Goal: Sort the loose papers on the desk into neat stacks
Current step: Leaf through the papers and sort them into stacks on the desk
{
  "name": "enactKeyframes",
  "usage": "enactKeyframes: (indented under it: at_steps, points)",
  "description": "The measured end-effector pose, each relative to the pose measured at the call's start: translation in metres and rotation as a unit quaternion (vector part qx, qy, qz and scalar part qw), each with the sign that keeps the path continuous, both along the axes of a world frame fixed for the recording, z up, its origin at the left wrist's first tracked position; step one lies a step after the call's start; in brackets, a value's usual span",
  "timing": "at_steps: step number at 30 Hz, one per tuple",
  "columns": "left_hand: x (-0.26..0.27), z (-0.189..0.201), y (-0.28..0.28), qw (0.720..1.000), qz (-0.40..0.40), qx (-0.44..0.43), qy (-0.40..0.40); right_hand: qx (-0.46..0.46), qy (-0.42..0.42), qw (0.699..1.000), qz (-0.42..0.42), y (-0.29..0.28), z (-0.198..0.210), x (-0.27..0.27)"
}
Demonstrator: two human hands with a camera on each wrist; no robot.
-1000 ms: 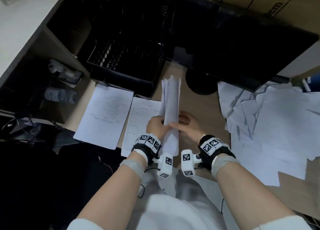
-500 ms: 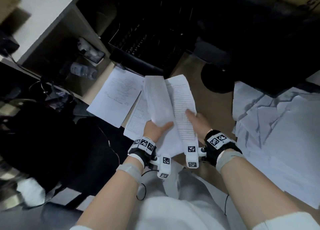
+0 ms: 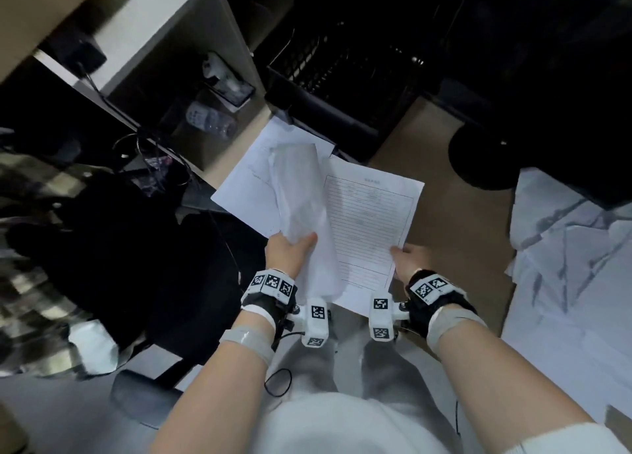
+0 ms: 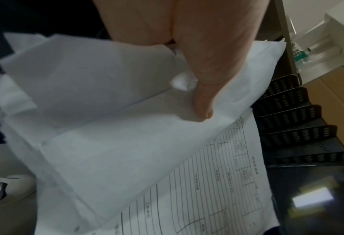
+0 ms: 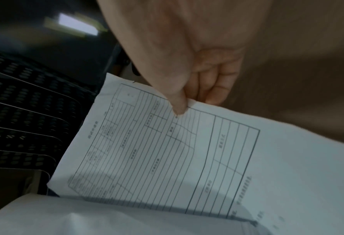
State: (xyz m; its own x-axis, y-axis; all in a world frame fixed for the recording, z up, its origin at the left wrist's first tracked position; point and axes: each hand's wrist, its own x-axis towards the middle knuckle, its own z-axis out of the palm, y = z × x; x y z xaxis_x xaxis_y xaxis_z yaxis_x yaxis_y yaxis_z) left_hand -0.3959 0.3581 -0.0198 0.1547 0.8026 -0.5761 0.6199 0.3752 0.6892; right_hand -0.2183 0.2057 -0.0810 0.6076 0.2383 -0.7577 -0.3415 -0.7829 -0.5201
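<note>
My left hand [image 3: 290,248] grips a bent bundle of white sheets [image 3: 301,193], thumb on top [image 4: 204,109]. My right hand [image 3: 407,258] pinches the right edge of a single lined form sheet [image 3: 369,221], thumb above and fingers beneath [image 5: 180,106]. The form [image 5: 157,151] is held flat over the desk, partly under the bundle [image 4: 106,127]. Another printed sheet [image 3: 246,186] lies on the desk beneath, at the left. A loose heap of white papers [image 3: 574,265] covers the desk at the right.
A black mesh file tray [image 3: 342,87] stands at the back of the brown desk [image 3: 441,193], its tiers visible in both wrist views [image 4: 295,127]. A dark monitor and its round base [image 3: 478,159] sit behind. Shelf cubbies with a bottle [image 3: 208,121] are at left.
The upright bundle that both hands held together has been split. My right hand has drawn the lined form out to the right and laid it flat. The left bundle tilted left.
</note>
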Motion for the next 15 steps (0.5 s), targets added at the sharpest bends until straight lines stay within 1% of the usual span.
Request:
enactKeyframes:
  at_steps: [2,6,11,15]
  points:
    - [-0.006,-0.004,0.013,1.000,0.018,0.002,0.010,-0.024,-0.006,1.000,-0.011,0.008,-0.003,-0.009]
    - [-0.023,-0.014,0.042,0.998,0.055,0.019,0.034,-0.064,0.011,0.998,-0.015,0.026,-0.021,-0.017]
    - [-0.027,-0.023,0.059,1.000,0.001,0.003,0.022,-0.083,0.021,0.996,-0.008,0.052,-0.032,-0.019]
    - [-0.022,-0.023,0.057,1.000,-0.024,-0.009,0.012,-0.072,0.009,0.997,0.003,0.062,-0.036,-0.016]
